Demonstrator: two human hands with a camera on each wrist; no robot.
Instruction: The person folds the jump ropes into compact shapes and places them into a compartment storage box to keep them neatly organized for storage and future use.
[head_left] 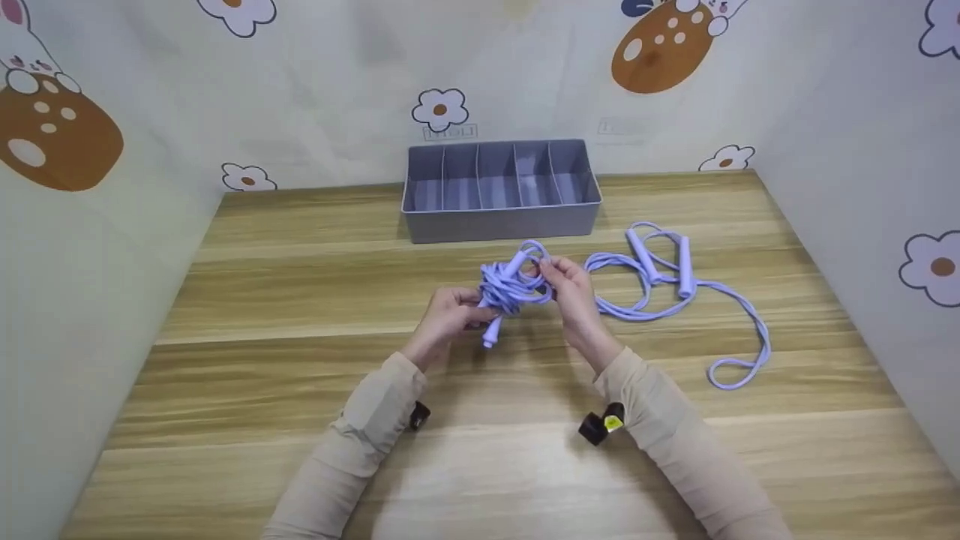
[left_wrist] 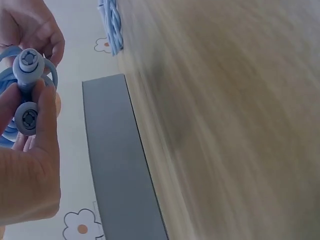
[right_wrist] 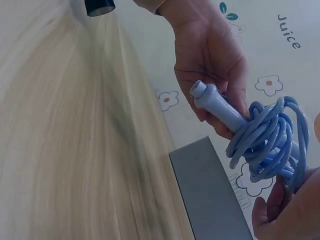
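Above the table, both hands hold a purple-blue jump rope [head_left: 501, 289], its cord wound in a bundle around its handles. With thumb and fingers, my left hand [head_left: 448, 319] grips the handles at the lower left of the bundle. The handle ends [left_wrist: 28, 65] face the camera in the left wrist view. My right hand [head_left: 574, 296] pinches a loop of cord at the bundle's right side. Wound cord [right_wrist: 267, 137] covers the middle of the handles in the right wrist view. Part of the right hand is cut off at that view's edge.
A grey box with several compartments [head_left: 501, 225] stands at the back of the wooden table [head_left: 285, 300], against the patterned wall. To the right lies a second purple-blue jump rope [head_left: 685, 266], loosely coiled, its cord trailing toward the front right.
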